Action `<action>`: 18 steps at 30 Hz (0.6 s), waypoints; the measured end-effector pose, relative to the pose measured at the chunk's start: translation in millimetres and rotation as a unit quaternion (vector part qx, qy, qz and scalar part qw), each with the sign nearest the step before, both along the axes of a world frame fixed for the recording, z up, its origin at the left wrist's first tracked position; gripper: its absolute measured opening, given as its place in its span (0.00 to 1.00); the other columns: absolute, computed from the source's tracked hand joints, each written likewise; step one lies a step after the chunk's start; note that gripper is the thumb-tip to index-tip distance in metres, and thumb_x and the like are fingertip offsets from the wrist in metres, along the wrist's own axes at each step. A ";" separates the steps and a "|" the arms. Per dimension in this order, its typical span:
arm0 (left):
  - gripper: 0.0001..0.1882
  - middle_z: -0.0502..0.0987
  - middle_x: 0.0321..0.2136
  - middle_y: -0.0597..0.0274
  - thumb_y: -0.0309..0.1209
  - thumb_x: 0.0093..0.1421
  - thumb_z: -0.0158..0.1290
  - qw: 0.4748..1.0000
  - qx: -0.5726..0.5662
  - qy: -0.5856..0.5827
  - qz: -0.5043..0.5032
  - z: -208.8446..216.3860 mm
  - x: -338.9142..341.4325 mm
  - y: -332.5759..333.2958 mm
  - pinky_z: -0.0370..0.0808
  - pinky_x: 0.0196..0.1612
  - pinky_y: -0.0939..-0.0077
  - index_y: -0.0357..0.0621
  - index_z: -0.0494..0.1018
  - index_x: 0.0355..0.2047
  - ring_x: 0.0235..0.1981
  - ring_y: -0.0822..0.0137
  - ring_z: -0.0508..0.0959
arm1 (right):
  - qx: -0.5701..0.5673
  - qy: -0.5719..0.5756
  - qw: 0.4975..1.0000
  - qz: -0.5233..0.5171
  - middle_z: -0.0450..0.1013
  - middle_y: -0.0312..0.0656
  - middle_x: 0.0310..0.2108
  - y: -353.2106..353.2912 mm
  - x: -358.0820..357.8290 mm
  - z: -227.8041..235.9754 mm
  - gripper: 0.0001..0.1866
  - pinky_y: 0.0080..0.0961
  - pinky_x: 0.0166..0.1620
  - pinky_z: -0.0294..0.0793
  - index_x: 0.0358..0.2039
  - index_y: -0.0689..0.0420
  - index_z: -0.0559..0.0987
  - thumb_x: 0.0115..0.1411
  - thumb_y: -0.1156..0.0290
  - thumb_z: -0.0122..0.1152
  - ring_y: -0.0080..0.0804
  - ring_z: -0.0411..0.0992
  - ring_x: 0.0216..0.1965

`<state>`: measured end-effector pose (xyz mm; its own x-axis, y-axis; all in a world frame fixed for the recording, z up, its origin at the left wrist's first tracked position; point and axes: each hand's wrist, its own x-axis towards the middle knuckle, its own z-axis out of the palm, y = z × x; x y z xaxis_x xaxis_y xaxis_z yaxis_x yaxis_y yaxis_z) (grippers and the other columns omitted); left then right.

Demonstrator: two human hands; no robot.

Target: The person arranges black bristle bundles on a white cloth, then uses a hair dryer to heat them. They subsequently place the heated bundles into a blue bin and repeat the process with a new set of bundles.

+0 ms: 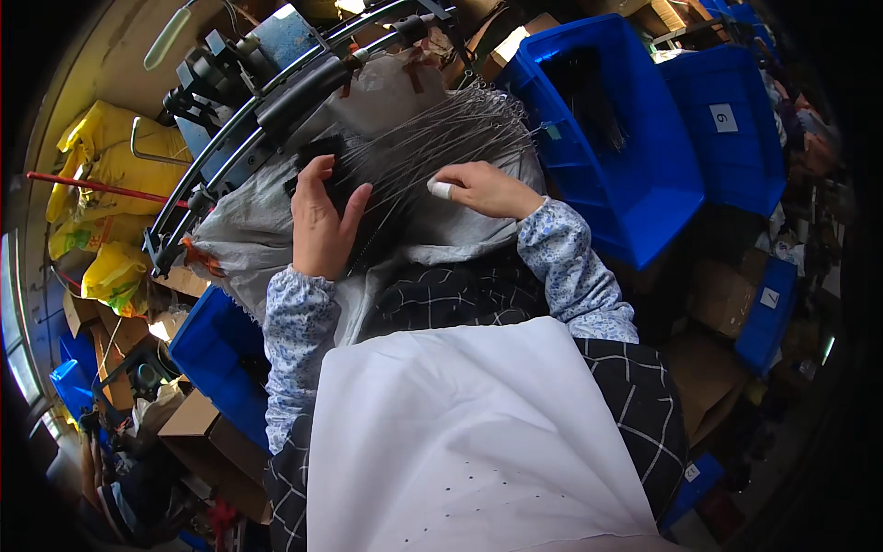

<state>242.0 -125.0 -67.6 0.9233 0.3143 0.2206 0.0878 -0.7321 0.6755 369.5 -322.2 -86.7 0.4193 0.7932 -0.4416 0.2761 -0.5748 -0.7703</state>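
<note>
A heap of thin metal wires [414, 138] with small looped ends fans out in front of me on a grey-white woven sack [469, 225]. Dark, bristle-like material [368, 198] shows at the wires' left end, so they look like thin wire brushes. Beside this dark end is my left hand [317, 221], thumb and fingers apart, with nothing visible in it. My right hand [483, 190] is over the wires' near side, its fingers curled and pressed together. White tape wraps one of its digits. Whatever those fingertips hold, if anything, is too small to make out.
A machine with curved metal rails [253, 101] stands at the far left, close beyond my left hand. Large blue bins [644, 184] are at the right; another blue bin [216, 359] is at the left. Yellow bags [120, 156] and a cardboard box [216, 451] lie further left.
</note>
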 end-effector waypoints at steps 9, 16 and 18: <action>0.42 0.57 0.50 0.46 0.56 0.47 0.45 0.941 0.234 0.231 -0.075 -68.4 67.0 -32.6 0.51 0.55 0.63 0.38 0.48 0.53 0.53 0.52 0.56 | 0.258 0.497 0.702 -0.440 0.69 0.43 0.38 -13.2 -36.4 -63.4 0.27 0.25 0.42 0.66 0.42 0.65 0.67 0.49 0.56 0.57 0.29 0.67 0.39; 0.48 0.63 0.44 0.45 0.51 0.35 0.59 0.963 0.183 0.181 -0.085 -64.8 42.1 -61.6 0.62 0.48 0.64 0.35 0.52 0.50 0.46 0.50 0.65 | 0.411 0.595 0.528 -0.446 0.70 0.39 0.37 17.4 -17.0 -105.0 0.22 0.27 0.44 0.65 0.39 0.58 0.70 0.45 0.62 0.63 0.30 0.68 0.38; 0.48 0.64 0.43 0.46 0.48 0.33 0.62 0.970 0.153 0.159 -0.103 -61.3 33.9 -69.2 0.62 0.47 0.64 0.36 0.53 0.50 0.45 0.51 0.65 | 0.424 0.594 0.520 -0.444 0.70 0.38 0.35 9.9 -21.2 -98.2 0.21 0.26 0.43 0.66 0.38 0.57 0.70 0.45 0.63 0.63 0.29 0.68 0.37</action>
